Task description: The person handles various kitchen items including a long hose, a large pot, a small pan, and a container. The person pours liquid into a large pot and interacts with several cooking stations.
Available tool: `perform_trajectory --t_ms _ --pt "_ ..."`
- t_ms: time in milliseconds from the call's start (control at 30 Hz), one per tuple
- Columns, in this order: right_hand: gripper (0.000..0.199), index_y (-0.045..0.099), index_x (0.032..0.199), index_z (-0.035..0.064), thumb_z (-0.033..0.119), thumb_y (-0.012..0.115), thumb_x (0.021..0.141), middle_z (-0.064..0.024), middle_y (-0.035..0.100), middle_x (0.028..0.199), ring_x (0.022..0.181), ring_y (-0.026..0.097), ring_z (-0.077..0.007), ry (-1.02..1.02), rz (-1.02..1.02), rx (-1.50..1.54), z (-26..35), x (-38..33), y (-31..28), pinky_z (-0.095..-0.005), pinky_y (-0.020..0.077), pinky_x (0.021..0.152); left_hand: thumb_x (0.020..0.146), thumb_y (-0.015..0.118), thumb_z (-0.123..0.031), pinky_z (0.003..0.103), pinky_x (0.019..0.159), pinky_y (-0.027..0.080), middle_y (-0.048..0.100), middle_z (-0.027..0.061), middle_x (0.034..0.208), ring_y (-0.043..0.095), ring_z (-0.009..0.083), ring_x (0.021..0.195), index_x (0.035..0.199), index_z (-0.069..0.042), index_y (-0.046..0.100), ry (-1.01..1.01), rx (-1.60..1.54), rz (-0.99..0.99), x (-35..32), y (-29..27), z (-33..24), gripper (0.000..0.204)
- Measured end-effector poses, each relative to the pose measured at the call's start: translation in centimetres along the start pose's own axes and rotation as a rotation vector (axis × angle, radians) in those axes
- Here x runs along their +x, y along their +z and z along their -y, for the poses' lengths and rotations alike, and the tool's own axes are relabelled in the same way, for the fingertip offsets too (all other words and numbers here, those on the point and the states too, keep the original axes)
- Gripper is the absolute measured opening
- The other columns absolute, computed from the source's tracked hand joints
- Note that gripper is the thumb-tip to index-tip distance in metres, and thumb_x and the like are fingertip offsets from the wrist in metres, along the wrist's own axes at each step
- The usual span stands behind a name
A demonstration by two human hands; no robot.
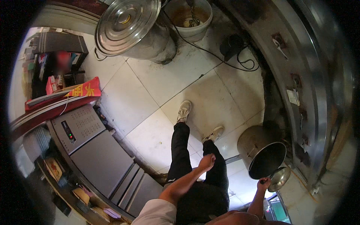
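Note:
My right hand (263, 183) is closed around the dark handle of a round, shiny metal scoop (280, 179), at the lower right. Just beyond it, a large metal stockpot (245, 148) has its dark opening toward me; the scoop is beside its rim, and I cannot tell whether they touch. My left hand (207, 162) is curled into a fist in front of my legs, and nothing shows in it.
A tall lidded stockpot (150, 41) and a white bucket (191, 32) stand on the tiled floor (150, 86) ahead. A black cable (210, 56) trails across the tiles. Grey cabinets (101, 161) line the left; a steel counter front with knobs (296, 90) runs along the right.

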State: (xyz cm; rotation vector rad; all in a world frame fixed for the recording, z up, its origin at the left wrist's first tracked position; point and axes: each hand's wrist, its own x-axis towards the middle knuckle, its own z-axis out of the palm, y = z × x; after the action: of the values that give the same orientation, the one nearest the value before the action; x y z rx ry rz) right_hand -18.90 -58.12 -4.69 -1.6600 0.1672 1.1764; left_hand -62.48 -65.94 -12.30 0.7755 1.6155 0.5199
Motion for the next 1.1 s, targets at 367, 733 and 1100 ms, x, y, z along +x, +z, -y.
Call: perform_trajectory --t_ms 367,733,1100 --pt "0.022 0.046 0.060 0.0157 0.017 0.059 0.078 0.0021 0.048 0.054 0.050 0.049 -0.0099 0.043 -0.157 0.080 -6.5 -5.1 2.6 -0.0235 0.0483 0.049 0.080 0.052 -0.006 0.037 0.062 0.048 0.062 0.0162 0.074 0.062 0.0308 0.071 0.085 -0.001 0.057 -0.172 -0.073 -0.085 0.9 -12.1 4.4 0.009" --pt "0.012 0.044 0.071 0.0125 0.013 0.054 0.078 -0.0008 0.040 0.056 0.043 0.039 -0.0133 -0.153 -0.317 0.027 -8.4 -7.8 6.6 -0.0270 0.0361 0.041 0.081 0.049 -0.005 0.026 0.054 0.046 0.060 0.0062 0.071 0.056 0.0125 0.060 0.087 -0.001 0.057 -0.215 0.030 0.191 2.0 -14.6 1.9 0.011" --pt "0.015 0.047 0.087 0.0012 0.002 0.051 0.073 -0.0049 0.048 0.055 0.039 0.047 -0.0143 -0.206 -0.303 -0.037 2.6 -14.8 3.1 -0.0284 0.0416 0.034 0.079 0.058 -0.014 0.033 0.067 0.050 0.063 0.0081 0.077 0.061 0.0193 0.074 0.086 -0.005 0.059 -0.066 0.731 0.330 0.1 -13.6 -2.5 0.012"
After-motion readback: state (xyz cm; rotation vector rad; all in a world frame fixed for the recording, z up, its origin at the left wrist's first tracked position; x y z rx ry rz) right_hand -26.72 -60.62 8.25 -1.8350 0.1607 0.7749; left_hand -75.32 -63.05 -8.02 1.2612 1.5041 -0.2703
